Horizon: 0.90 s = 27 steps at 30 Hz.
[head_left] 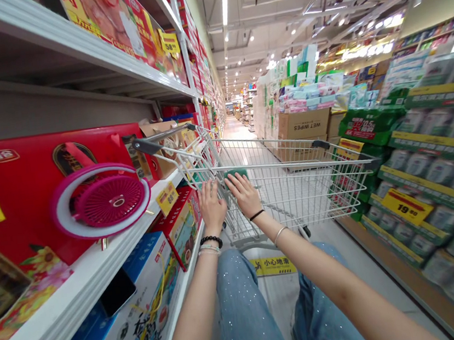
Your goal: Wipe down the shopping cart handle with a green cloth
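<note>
Supermarket aisle, seen from your own head: both of your hands are on the handle point(239, 172) of a wire shopping cart point(295, 183) that stands right in front of you, its basket pointing down the aisle. Your left hand point(212, 205) is on the bar just left of its green centre piece, grip closed, fingers curled over the top. Your right hand point(244, 192) sits just beside it, almost touching, its grip closed on the green piece itself, with the fingertips laid over the far edge. A black beaded bracelet point(211, 241) and a paler one circle your left wrist; a thin black band point(256, 215) and a silver bangle point(279, 234) are on your right. Your blue jeans point(244, 311), flecked with sparkle, fill the bottom of the view.

To your left runs a white shelf point(62, 311), close beside the cart. On it stands a large red gift box point(25, 183) with a round pink fan point(106, 200) in front of it. A dark phone point(117, 292) hangs just under the shelf edge, against a blue box point(149, 279) on the level below. A yellow price tag point(167, 198) is fixed to the shelf edge near your left hand. On the floor, under the cart's near end, lies a yellow warning sticker point(272, 265). To your right, stacked green-labelled packs point(437, 166) line the aisle behind a yellow price card point(406, 206). Beyond the cart, a cardboard carton point(304, 124) marked WET WIPES carries pastel packets.
</note>
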{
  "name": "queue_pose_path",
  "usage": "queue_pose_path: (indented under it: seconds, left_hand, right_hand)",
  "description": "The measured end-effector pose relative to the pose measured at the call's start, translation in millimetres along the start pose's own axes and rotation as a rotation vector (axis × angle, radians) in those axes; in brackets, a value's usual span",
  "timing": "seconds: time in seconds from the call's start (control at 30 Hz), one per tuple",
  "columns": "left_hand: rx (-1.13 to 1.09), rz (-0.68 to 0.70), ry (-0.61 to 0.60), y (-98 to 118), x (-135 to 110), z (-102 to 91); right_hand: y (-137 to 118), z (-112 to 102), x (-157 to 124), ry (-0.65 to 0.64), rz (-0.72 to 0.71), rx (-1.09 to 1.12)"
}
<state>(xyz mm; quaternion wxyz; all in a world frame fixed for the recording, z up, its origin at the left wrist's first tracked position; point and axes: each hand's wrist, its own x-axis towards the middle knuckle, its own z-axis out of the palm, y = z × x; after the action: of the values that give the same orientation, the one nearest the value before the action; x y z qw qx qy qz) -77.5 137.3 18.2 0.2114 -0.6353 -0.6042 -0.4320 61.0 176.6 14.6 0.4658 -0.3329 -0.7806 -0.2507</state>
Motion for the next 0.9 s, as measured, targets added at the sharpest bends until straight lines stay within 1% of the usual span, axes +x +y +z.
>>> queue_pose_path:
  seconds: [0.07,0.13,0.23,0.33,0.43,0.53,0.6,0.7,0.8,0.9]
  left_hand:
    - [-0.014,0.015,-0.001,-2.9,0.0,0.3]
    - [-0.022,0.029,0.000,-5.2,-0.1,0.2]
    - [-0.028,0.034,0.021,-6.3,-1.4,1.4]
    - [-0.039,0.028,0.045,-6.5,-2.6,3.9]
    - [-0.055,0.019,0.050,-7.3,-1.7,4.7]
    - [-0.056,0.011,0.047,-5.0,-1.0,3.4]
    - [-0.042,0.009,0.065,1.5,-3.1,3.2]
    - [-0.002,0.041,0.096,18.5,-9.4,6.5]
    - [0.030,0.098,0.052,36.0,-13.3,12.4]
    - [0.058,0.119,-0.018,45.1,-9.5,16.8]
  right_hand:
    - [-0.2,0.8,-4.7,-0.017,0.012,0.008]
    - [-0.6,-3.1,-6.8,-0.015,0.026,0.016]
    - [0.7,-10.7,-3.6,0.029,0.022,0.021]
    - [4.5,-10.0,-0.9,0.070,0.018,0.003]
    - [7.4,-4.5,-6.2,0.046,0.012,-0.009]
    - [10.1,-7.0,-11.1,0.014,0.025,0.000]
    - [14.1,-13.2,-9.4,0.017,0.026,0.006]
    - [23.7,-19.4,-5.4,0.054,0.004,-0.012]
    - [32.9,-17.1,-11.0,0.060,-0.031,-0.033]
    - [37.4,-13.9,-22.0,0.033,-0.015,-0.040]
